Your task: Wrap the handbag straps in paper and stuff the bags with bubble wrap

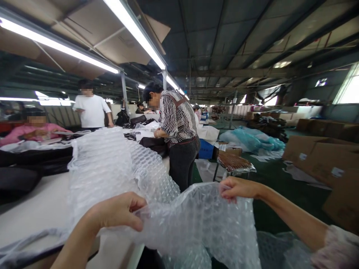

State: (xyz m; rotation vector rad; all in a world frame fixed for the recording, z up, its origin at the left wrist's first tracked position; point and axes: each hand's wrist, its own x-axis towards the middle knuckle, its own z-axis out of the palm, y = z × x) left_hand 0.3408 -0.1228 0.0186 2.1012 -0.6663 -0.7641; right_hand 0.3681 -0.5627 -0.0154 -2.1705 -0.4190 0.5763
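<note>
A sheet of clear bubble wrap (207, 220) is stretched between my two hands at the table's near edge. My left hand (120, 213) pinches its left part between thumb and fingers. Higher up and to the right, my right hand (234, 188) grips the top edge, with the fingers closed over it. Below my hands the sheet hangs down past the bottom of the view. More bubble wrap (103, 164) lies over the table on the far side of my left hand, its right side drooping over the edge. Whether the two pieces join I cannot tell.
A co-worker in a patterned shirt (179, 116) bends over the table ahead. Black bags (19, 183) lie at the left on the white table (36, 209). A stool (235, 164), blue plastic sheeting (252, 140) and cardboard boxes (316, 157) stand or lie to the right.
</note>
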